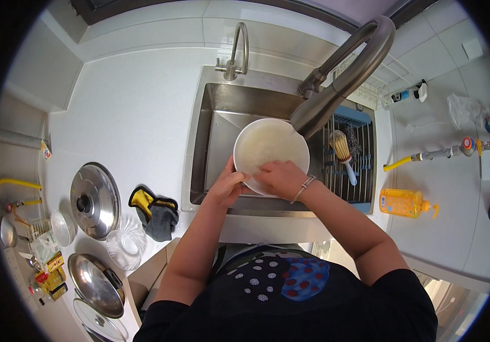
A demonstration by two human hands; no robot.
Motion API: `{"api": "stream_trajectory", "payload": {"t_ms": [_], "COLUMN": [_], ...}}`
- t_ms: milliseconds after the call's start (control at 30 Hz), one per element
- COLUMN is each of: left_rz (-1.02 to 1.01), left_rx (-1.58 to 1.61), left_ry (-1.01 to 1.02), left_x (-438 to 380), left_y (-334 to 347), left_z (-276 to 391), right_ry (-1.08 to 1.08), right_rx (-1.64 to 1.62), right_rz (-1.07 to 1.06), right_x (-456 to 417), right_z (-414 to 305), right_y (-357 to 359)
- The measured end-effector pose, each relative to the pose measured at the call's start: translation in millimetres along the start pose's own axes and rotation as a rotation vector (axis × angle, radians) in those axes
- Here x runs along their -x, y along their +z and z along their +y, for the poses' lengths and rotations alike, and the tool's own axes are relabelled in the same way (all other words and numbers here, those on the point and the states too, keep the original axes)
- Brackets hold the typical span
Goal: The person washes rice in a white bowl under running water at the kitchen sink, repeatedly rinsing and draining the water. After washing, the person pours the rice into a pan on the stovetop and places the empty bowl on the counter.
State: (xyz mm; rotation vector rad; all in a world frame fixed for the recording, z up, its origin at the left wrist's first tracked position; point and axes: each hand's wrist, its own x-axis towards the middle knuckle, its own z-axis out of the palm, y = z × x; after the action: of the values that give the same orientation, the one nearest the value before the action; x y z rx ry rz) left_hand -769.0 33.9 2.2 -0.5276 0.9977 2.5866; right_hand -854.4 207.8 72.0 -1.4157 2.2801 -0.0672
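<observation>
A white bowl (271, 145) holding cloudy water, with pale grains that look like rice, is over the stainless-steel sink (223, 128). My left hand (229, 184) grips the bowl's lower left rim, its thumb on the edge. My right hand (283, 177) reaches over the near rim, its fingertips dipping into the bowl's contents; whether they hold any grains is hidden. The large pull-down faucet (326, 107) has its spout at the bowl's upper right edge. A thin second faucet (239, 51) stands behind the sink.
A drying rack (334, 188) with a bristle brush (342, 149) spans the sink's right side. Orange pump bottle (400, 203) lies in view to the right. Leftward are a grey-and-yellow cloth (157, 213), a metal lid (99, 201), a glass bowl (125, 248) and a steel pan (95, 284).
</observation>
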Motion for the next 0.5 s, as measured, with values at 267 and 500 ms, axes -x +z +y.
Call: {"api": "stream_trajectory", "payload": {"t_ms": [267,500], "left_rz": [0.029,-0.01], "left_rx": [0.015,0.007], "left_ry": [-0.014,-0.018], "left_x": [1.0,-1.2], "left_y": [4.6,-1.5], "left_z": [3.4,2.4], "right_ry": [0.371,0.412], "right_rx": [0.042,-0.323], "right_rz": [0.149,0.188], "right_x": [-7.1,-52.8], "right_z": [35.5,16.2], "right_y": [1.2,3.5]}}
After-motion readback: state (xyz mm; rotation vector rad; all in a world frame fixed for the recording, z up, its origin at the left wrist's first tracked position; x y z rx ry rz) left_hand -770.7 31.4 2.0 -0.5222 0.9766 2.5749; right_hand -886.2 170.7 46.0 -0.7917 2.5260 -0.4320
